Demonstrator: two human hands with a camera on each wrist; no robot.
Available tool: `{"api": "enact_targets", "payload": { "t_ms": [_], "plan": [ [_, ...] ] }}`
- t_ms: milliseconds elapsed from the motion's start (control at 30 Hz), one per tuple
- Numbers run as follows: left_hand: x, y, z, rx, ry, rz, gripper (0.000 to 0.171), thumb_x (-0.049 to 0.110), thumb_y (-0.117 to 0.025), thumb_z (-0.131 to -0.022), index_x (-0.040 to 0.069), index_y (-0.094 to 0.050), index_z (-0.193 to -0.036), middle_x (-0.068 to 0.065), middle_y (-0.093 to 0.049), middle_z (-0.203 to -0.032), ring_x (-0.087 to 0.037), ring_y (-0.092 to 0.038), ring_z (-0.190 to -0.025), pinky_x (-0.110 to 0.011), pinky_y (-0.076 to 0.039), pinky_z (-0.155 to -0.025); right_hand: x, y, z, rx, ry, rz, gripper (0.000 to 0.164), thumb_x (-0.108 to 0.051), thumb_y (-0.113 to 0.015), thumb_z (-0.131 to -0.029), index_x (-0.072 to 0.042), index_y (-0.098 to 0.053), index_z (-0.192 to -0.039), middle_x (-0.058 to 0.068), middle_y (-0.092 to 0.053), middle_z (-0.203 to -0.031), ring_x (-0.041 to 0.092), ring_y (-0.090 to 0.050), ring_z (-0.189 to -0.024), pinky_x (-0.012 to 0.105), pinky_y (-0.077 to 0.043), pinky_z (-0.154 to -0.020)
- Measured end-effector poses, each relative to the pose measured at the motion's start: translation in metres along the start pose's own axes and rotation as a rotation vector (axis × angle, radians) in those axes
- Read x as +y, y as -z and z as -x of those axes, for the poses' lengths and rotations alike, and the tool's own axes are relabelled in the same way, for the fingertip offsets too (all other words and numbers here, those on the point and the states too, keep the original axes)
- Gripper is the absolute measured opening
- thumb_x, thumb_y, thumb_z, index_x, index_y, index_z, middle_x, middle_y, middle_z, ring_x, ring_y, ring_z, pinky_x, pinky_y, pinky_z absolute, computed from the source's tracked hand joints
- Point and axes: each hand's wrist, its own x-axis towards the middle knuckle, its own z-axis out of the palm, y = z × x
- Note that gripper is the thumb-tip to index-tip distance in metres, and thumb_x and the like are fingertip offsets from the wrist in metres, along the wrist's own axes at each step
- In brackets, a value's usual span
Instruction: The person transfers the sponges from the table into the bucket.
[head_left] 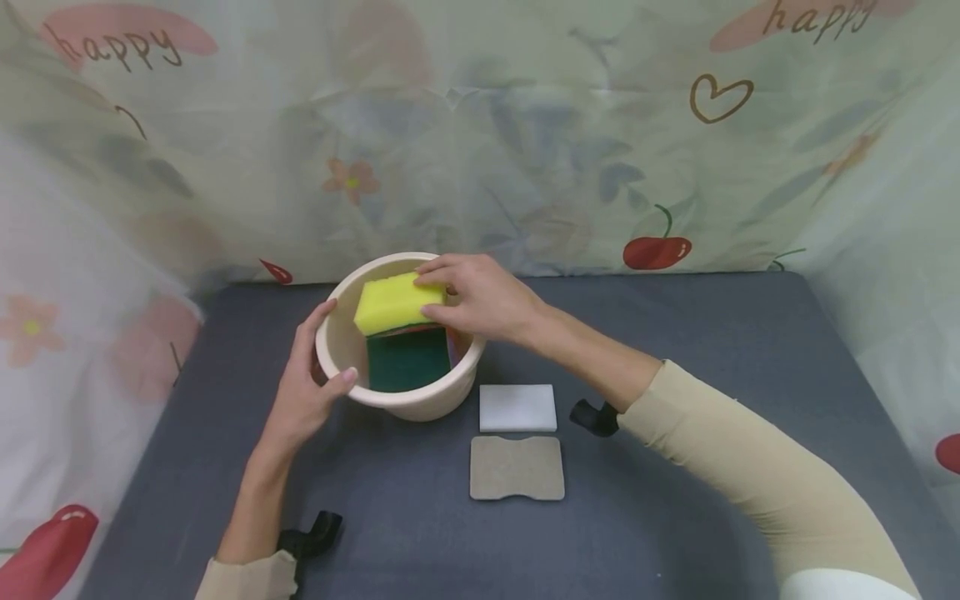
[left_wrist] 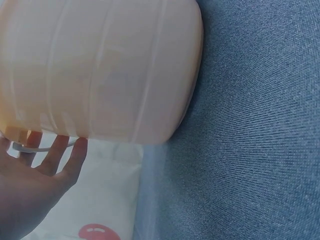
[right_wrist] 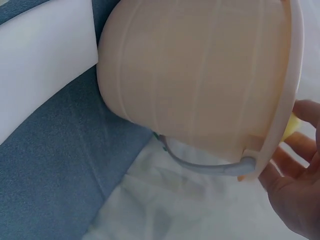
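A cream bucket (head_left: 423, 407) stands upright on the table, its grey handle (right_wrist: 210, 169) hanging at the side in the right wrist view. My left hand (head_left: 306, 392) grips its left rim, thumb over the edge; in the left wrist view the fingers (left_wrist: 64, 162) lie against the outer wall. Over the bucket's mouth my right hand (head_left: 487, 296) pinches a yellow sponge (head_left: 397, 302) by its right end, a dark layer showing along its lower edge. Below that, inside the bucket, a dark green scouring surface (head_left: 408, 360) faces up, partly covered by the yellow sponge.
A white rectangular block (head_left: 517, 407) lies on the table right of the bucket. In front of it is a grey-brown pad (head_left: 517, 468) with notched long sides. The dark table (head_left: 637, 533) meets a patterned curtain (head_left: 525, 183) at the back.
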Motion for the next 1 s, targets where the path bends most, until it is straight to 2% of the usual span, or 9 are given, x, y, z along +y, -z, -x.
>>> {"api": "enact_targets", "payload": {
  "t_ms": [100,333,1000],
  "plan": [
    [0.0,-0.001,0.0,0.0,-0.004,0.001,0.086,0.004,-0.065,-0.085,0.025,-0.024,-0.157,-0.009,-0.028,-0.15,-0.031,-0.042,-0.123,-0.017,-0.051,-0.082,-0.002,-0.001,-0.002,-0.007,-0.032,0.023,0.042,-0.027,-0.07,-0.092,-0.008,-0.067,-0.129,0.005,-0.059,-0.137,0.02,-0.056,-0.124,0.03,-0.045,-0.098],
    [-0.001,-0.001,0.0,-0.004,-0.003,0.013,0.085,0.004,-0.065,-0.085,0.025,-0.025,-0.157,-0.008,-0.029,-0.149,-0.028,-0.044,-0.119,-0.018,-0.052,-0.079,-0.006,-0.007,-0.005,-0.022,-0.075,0.029,0.038,-0.027,-0.07,-0.092,-0.009,-0.069,-0.126,0.005,-0.064,-0.13,0.017,-0.059,-0.114,0.027,-0.046,-0.09],
    [0.0,-0.001,0.0,0.009,-0.009,0.033,0.085,0.006,-0.064,-0.084,0.024,-0.025,-0.157,-0.009,-0.028,-0.152,-0.028,-0.045,-0.118,-0.019,-0.052,-0.078,-0.013,-0.006,-0.005,0.018,-0.063,0.102,0.037,-0.03,-0.07,-0.093,-0.012,-0.07,-0.125,0.001,-0.066,-0.128,0.018,-0.06,-0.12,0.031,-0.045,-0.101]
  ]
}}
